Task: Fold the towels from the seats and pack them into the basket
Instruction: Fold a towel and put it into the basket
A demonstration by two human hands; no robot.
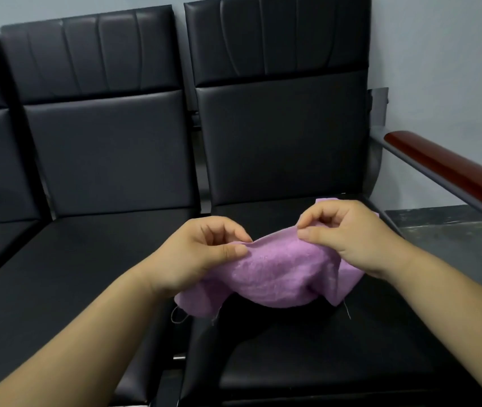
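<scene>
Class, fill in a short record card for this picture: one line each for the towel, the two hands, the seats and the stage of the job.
towel: purple, crumpled, lifted over the rightmost seat
left hand: pinches the towel's top edge
right hand: pinches the same edge, further right
seats: black padded row; reddish wooden armrest on the right
stage: unfolded; no basket in view

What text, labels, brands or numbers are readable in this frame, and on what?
None readable.
The purple towel, pinched by the left hand and the right hand, shows no tag, print or logo.
The black seats, the wooden armrest and the wall show no lettering or signs.
</scene>
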